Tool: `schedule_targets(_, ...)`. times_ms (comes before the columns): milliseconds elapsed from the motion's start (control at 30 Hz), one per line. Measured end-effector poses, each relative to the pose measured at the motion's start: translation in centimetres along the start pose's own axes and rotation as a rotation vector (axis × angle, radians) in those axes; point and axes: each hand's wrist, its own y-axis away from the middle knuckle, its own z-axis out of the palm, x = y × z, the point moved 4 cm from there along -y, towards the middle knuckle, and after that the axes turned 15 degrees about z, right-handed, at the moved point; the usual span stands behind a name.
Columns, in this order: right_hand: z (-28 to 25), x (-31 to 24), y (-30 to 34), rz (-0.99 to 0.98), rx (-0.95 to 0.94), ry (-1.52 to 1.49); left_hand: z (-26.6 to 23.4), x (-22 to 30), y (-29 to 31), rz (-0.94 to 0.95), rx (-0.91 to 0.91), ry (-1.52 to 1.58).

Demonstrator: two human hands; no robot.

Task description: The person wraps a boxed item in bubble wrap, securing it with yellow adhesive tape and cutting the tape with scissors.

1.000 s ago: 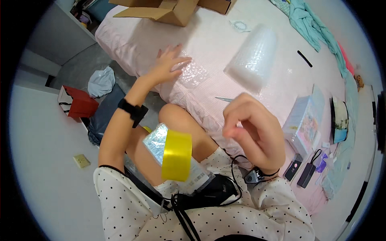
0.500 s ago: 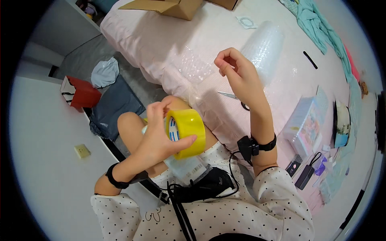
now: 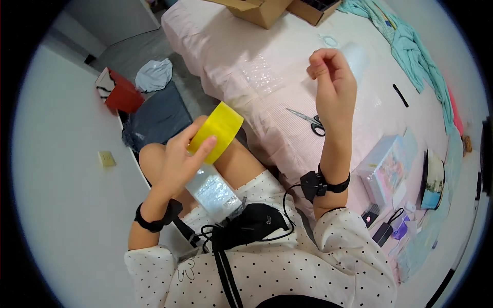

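Note:
My left hand (image 3: 179,156) grips a yellow roll of tape (image 3: 218,129) above my knee. Under it, on my lap, lies a parcel wrapped in bubble wrap (image 3: 213,190). My right hand (image 3: 331,77) is raised over the pink bed (image 3: 231,46), its thumb and fingers pinched on a faint clear strip of tape that leads back toward the roll. Scissors (image 3: 309,120) lie on the bed just below and left of that hand. A loose sheet of bubble wrap (image 3: 262,77) lies flat further left.
A roll of bubble wrap (image 3: 357,54) lies behind my right hand. Cardboard boxes (image 3: 257,10) stand at the bed's far end. A pastel box (image 3: 385,167), cables and teal cloth (image 3: 411,41) lie to the right. A red box (image 3: 120,92) sits on the floor.
My left hand left the bubble wrap on the bed and took the yellow roll from my lap. My right hand rose up and away from the roll, fingers pinched.

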Motion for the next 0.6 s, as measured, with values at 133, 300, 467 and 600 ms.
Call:
schedule_targets(133,2.3,-1.8,0.4,-0.137,-0.029,0.037,-2.1,-0.9,2.1,-0.094,-0.001,0.008)
schedule_targets(300,6.6,0.3,0.9,-0.083,-0.184,0.047,-2.1,-3.2,4.7,-0.274,0.044,0.120)
schedule_targets(467,8.3,1.8,2.7,-0.072,-0.215,0.102,0.5,-6.5,8.1,-0.273,0.120,0.530)
schedule_targets(600,7.0,0.1,4.1,-0.019,-0.271,0.006,0.7,-6.7,8.8,-0.239,0.090,0.584)
